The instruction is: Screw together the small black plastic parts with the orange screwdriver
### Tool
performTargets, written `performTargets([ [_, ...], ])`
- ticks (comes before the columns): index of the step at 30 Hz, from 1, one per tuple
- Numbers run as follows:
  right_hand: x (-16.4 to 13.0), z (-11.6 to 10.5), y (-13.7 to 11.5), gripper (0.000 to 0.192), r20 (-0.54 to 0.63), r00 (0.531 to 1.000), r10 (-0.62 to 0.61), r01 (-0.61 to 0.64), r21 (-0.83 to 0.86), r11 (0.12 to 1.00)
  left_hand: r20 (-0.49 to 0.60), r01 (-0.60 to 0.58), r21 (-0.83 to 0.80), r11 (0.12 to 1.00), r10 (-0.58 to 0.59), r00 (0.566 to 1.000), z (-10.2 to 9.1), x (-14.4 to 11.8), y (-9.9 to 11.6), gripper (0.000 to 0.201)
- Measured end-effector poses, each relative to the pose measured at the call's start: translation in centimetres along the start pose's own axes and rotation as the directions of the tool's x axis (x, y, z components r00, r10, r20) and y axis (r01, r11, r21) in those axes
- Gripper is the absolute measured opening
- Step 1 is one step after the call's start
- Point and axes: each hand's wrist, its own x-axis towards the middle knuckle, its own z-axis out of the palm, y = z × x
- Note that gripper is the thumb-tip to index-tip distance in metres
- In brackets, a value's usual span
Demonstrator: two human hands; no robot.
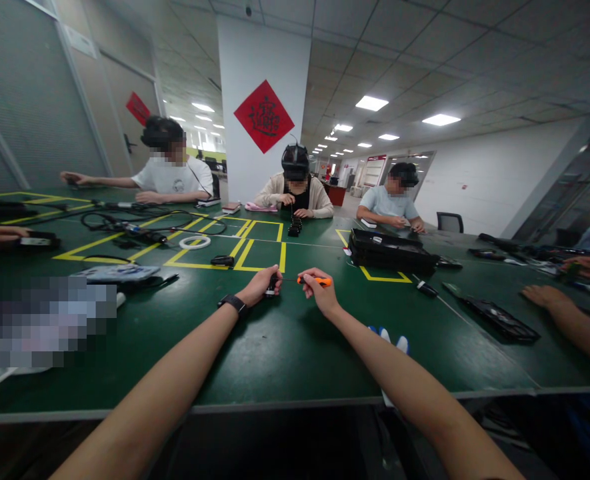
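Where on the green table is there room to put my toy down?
There is bare green table top between the two forearms, just behind the left hand and right hand. Another bare patch lies right of the right forearm, before the flat black tray. It is crowded far left, around the black cables, and by the black case.

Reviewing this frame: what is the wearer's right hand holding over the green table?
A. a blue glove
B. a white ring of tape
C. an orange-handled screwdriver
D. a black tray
C: the right hand grips an orange-handled screwdriver, its thin shaft pointing toward the small black part held in the left hand above the green table.
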Motion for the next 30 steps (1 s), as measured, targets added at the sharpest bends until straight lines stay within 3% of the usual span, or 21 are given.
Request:
performTargets([
  [9, -0.03, -0.1, -0.32, 0.017, 0.067, 0.995, -0.068, 0.074, -0.086, 0.994, -0.012, 0.001, 0.022, 1.0, -0.001, 1.0, 0.15, -0.12, 0.19, 0.033],
  [19, 0.19, -0.01, 0.15, 0.019, 0.056, 0.998, -0.005, 0.009, -0.067, 0.998, 0.009, -0.042, 0.144, 0.989, 0.041, 0.999, 0.1, 0.09, -0.23, 0.038],
  [26, 0.08, -0.25, -0.37, 0.015, 0.121, 0.987, -0.108, 0.121, -0.11, 0.986, 0.04, -0.049, 0.124, 0.991, 0.045, 0.998, -0.08, 0.0, -0.13, 0.04],
  [30, -0.04, -0.22, -0.53, 0.02, 0.131, 0.99, -0.05, 0.059, -0.066, 0.996, 0.038, -0.042, 0.124, 0.991, 0.037, 0.999, -0.02, -0.06, -0.07, 0.04],
])
